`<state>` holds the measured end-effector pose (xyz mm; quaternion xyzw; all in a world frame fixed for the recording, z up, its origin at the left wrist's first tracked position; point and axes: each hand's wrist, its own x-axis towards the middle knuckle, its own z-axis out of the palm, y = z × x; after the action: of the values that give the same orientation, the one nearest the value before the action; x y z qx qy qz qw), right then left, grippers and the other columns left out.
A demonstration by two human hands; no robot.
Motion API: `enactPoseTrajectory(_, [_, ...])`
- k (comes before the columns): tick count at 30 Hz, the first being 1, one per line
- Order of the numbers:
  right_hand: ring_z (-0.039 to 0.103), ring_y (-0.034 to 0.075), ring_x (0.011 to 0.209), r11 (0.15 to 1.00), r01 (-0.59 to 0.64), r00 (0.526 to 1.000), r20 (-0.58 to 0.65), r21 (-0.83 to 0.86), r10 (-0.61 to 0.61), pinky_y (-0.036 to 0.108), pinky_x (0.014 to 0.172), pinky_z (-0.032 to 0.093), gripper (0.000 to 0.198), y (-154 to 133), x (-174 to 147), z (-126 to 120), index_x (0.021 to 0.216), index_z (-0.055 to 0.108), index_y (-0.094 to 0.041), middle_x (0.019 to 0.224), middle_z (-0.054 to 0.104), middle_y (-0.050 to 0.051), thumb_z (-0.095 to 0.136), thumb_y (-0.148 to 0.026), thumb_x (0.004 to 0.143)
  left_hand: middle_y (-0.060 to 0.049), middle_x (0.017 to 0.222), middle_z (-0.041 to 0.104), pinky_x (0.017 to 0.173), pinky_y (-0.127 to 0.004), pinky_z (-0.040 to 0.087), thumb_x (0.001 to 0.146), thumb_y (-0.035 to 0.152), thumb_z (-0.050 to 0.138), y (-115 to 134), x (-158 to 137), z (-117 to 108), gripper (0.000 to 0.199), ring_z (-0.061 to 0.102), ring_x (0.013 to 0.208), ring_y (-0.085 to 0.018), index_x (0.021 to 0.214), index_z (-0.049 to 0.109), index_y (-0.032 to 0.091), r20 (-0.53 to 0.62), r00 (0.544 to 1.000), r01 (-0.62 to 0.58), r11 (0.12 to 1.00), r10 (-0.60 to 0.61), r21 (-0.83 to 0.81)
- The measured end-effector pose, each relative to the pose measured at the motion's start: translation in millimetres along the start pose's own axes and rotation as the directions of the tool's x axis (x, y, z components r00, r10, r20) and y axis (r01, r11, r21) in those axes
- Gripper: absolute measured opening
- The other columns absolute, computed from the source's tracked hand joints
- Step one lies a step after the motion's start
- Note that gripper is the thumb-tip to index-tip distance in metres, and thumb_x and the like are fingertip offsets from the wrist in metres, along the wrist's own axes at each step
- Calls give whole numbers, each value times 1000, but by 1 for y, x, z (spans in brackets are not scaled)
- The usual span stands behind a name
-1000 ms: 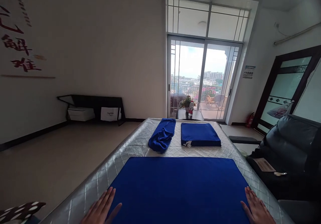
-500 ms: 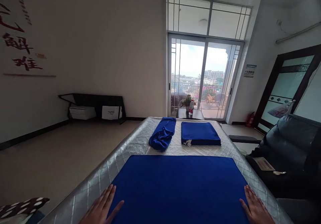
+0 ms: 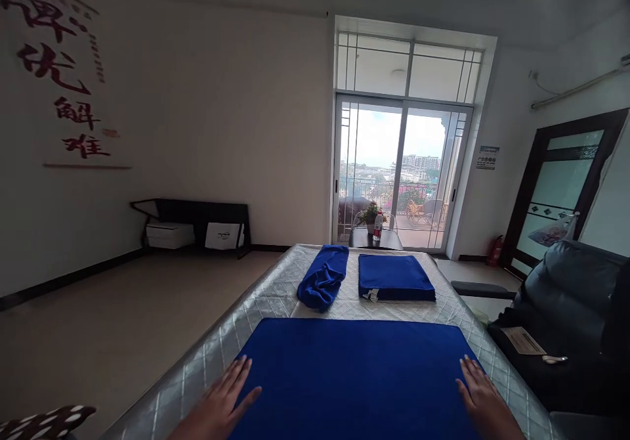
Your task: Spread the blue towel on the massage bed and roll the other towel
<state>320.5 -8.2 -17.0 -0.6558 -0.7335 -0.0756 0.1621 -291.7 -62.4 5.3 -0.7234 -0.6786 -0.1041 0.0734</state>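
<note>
A large blue cloth (image 3: 359, 374) lies flat and smooth across the near part of a bed-like surface with a quilted silver-white cover (image 3: 280, 289). My left hand (image 3: 229, 387) rests on the cloth's left edge, fingers stretched out. On its right edge lies my right hand (image 3: 480, 387), also flat with the fingers extended. Beyond the cloth, a crumpled blue cloth (image 3: 323, 279) sits at the left. Beside it to the right is a neat stack of folded blue cloth (image 3: 396, 276) with white tags at its front corner.
A black armchair (image 3: 566, 302) stands close on the right, with a card (image 3: 522, 341) on it. Past the far end are a small table with a bottle (image 3: 377, 226) and glass sliding doors. A black bench (image 3: 197, 220) holding white boxes is along the left wall.
Both hands have slid inward and slightly forward over the cloth's side edges. The view has tilted up a little, so the room sits lower in the picture.
</note>
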Motion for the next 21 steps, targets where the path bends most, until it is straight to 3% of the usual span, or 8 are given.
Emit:
enactPoseTrajectory(2, [40, 26, 140, 997, 44, 999, 13, 71, -45, 46, 115, 37, 55, -52, 23, -19, 136, 59, -17, 148, 50, 9, 31, -38, 93, -2, 156, 37, 113, -40, 40, 97, 53, 40, 43, 25, -33, 55, 38, 142, -25, 148, 37, 33, 100, 993, -42, 970, 68, -239])
enactPoseTrajectory(4, [42, 23, 139, 988, 61, 995, 74, 145, -72, 41, 117, 34, 56, -107, 47, -35, 139, 56, -17, 148, 51, 8, 29, -39, 96, 0, 153, 46, 110, -37, 45, 97, 56, 38, 89, 52, -55, 52, 49, 136, -26, 143, 49, 34, 149, 960, -155, 895, 235, -418])
enactPoseTrajectory(6, [45, 22, 138, 974, 90, 984, 131, 208, -119, 38, 116, 34, 56, -154, 69, -45, 138, 57, -17, 145, 54, 8, 27, -38, 97, 1, 146, 57, 107, -32, 48, 98, 53, 37, 131, 81, -61, 46, 58, 128, -24, 132, 62, 33, 95, 946, -229, 850, 309, -475])
enactPoseTrajectory(9, [46, 21, 137, 955, 138, 970, 157, 263, -184, 36, 116, 32, 54, -202, 96, -44, 139, 56, -15, 144, 55, 9, 28, -33, 97, -3, 141, 62, 109, -29, 45, 100, 45, 34, 180, 119, -44, 45, 57, 129, -22, 132, 62, 29, 27, 951, -261, 851, 307, -455])
enactPoseTrajectory(14, [37, 21, 142, 943, 185, 960, 154, 275, -234, 37, 119, 27, 55, -226, 115, -12, 145, 47, -14, 151, 46, 8, 28, -23, 95, -16, 149, 51, 120, -44, 31, 101, 35, 35, 222, 155, 1, 49, 41, 142, -27, 141, 52, 14, -10, 955, -275, 879, 295, -390])
enactPoseTrajectory(21, [22, 20, 149, 931, 227, 937, 195, 284, -288, 40, 123, 16, 60, -219, 121, 33, 153, 32, -12, 160, 30, 7, 23, -22, 95, -15, 153, 44, 119, -51, 33, 104, 44, 24, 218, 166, 55, 55, 35, 145, -26, 148, 43, 15, -49, 923, -378, 877, 381, -296])
